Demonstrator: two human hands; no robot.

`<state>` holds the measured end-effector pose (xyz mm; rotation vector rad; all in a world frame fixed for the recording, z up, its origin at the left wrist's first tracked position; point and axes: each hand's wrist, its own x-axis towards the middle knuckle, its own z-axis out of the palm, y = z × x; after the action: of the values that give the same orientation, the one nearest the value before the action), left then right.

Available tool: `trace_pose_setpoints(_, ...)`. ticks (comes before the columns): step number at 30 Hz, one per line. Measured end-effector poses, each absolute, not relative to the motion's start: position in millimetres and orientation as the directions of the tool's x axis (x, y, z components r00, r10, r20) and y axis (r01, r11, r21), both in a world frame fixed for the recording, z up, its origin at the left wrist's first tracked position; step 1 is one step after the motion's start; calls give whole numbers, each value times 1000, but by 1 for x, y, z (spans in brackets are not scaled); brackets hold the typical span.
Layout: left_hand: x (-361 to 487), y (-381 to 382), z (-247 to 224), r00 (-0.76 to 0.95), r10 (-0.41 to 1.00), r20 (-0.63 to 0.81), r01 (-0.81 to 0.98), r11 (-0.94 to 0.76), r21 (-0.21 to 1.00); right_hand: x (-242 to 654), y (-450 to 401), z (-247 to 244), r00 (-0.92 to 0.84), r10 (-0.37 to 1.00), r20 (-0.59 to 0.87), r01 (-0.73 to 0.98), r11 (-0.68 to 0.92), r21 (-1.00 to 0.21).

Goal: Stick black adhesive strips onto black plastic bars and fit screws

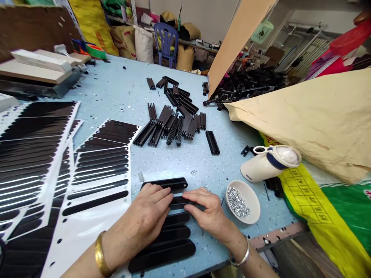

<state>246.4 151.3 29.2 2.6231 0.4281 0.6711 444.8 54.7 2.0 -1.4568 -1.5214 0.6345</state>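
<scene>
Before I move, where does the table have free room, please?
The blue table is mostly bare between the stacked boards and piled black parts. A smaller patch lies between that pile, white jug and right hand. Crowded: left side, under sheets; around left hand, black strips.

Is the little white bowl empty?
No, the bowl has a pile of shiny silver bits in it.

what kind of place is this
Probably a small workshop: a bowl of shiny metal bits, sheets of black strips and a pile of black slotted parts on the worktable.
</scene>
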Motion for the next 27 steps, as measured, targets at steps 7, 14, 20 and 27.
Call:
trace_pose_setpoints(7,238,165,25,779,446,441,228,-856,464,445,54,3,92,960,264,504,184,-844)
trace_pose_setpoints(14,220,211,26,773,587,241,443,-770,459,456,60,10,193,960,204,445,100,-890)
trace_pose_setpoints(20,214,222,33,731,683,12,552,-601,578,454,93,3,159,975,155,557,41,-830)
trace_pose_setpoints(27,218,225,34,707,707,-19,529,-510,678,453,105,5,-20,980,197,752,144,-643)
